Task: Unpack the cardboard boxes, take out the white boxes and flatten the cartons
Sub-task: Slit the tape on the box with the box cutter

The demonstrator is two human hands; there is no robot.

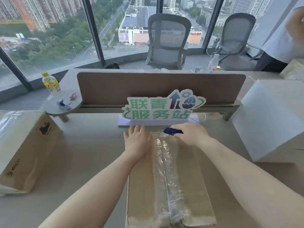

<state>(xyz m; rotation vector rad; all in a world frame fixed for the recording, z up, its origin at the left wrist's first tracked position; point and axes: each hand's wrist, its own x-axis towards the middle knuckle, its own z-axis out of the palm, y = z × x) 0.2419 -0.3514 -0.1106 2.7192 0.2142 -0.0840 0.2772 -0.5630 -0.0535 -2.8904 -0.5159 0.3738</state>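
Your left hand [137,141] presses flat, fingers spread, on the taped carton [169,181] at lower centre of the worktop [79,155]; your right hand [189,134] grips a blue cutter [172,131] at the tape's far end.

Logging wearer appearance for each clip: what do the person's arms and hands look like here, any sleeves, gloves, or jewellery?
Both forearms are bare up to the bottom edge of the picture; no sleeves show. The left hand and right hand wear no gloves. No watch, bracelet or ring is visible on either wrist or on the fingers that show, and no markings either.
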